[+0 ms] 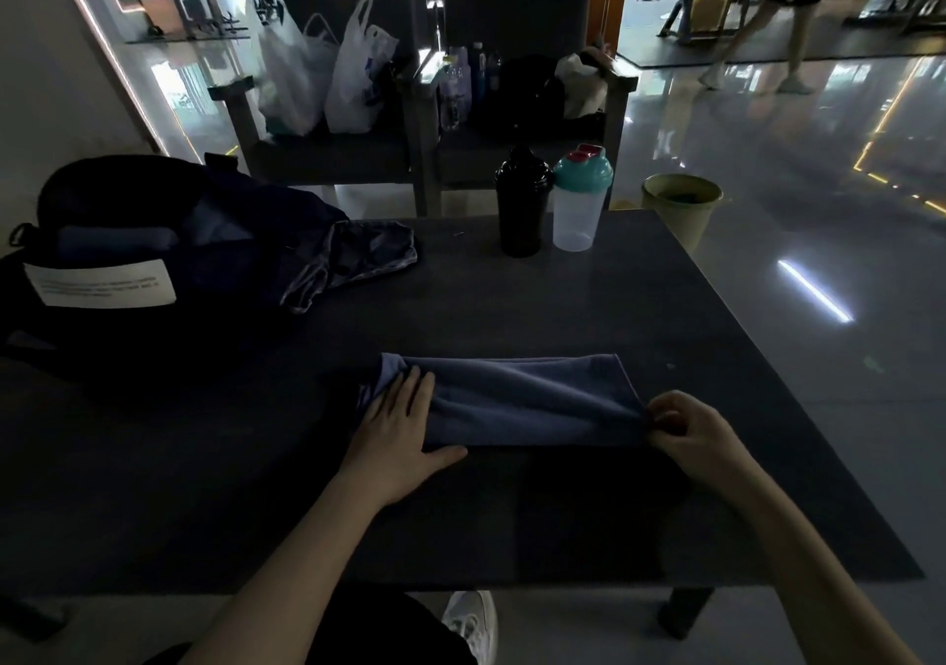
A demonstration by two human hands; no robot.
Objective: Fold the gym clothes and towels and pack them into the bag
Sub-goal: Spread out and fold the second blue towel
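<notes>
Lying flat near the front of the dark matte worktop (512, 306): soft slate-blue cloth (522, 398) folded into a long band, towel or garment, cannot tell which. Pressed palm-down on its left end, fingers straight and slightly spread: left hand (399, 423). Curled at the right end, thumb and fingertips pinching the cloth's edge: right hand (686, 429).

Well apart at the far left: open dark navy gym bag (153, 234) with a white label, seemingly with a blue roll already inside. Just beside the bag's mouth, crumpled and not yet folded: shiny dark blue garment (353, 260). At the far edge, close side by side: black plastic shaker bottle (519, 203) and clear shaker bottle with a teal lid (581, 203).

Judged light, limp and a little grippy: no stiffness to hold a fold unaided, likely to sag open if lifted by 1 corner. Little risk of sliding on the matte top, none of breakage.

For the next fold, best taken by the 2 corners of 1 short end, other end pinned flat. For the carry to the bag, best scooped from beneath with both hands, or clamped across the middle through all layers, to keep the stack together.
</notes>
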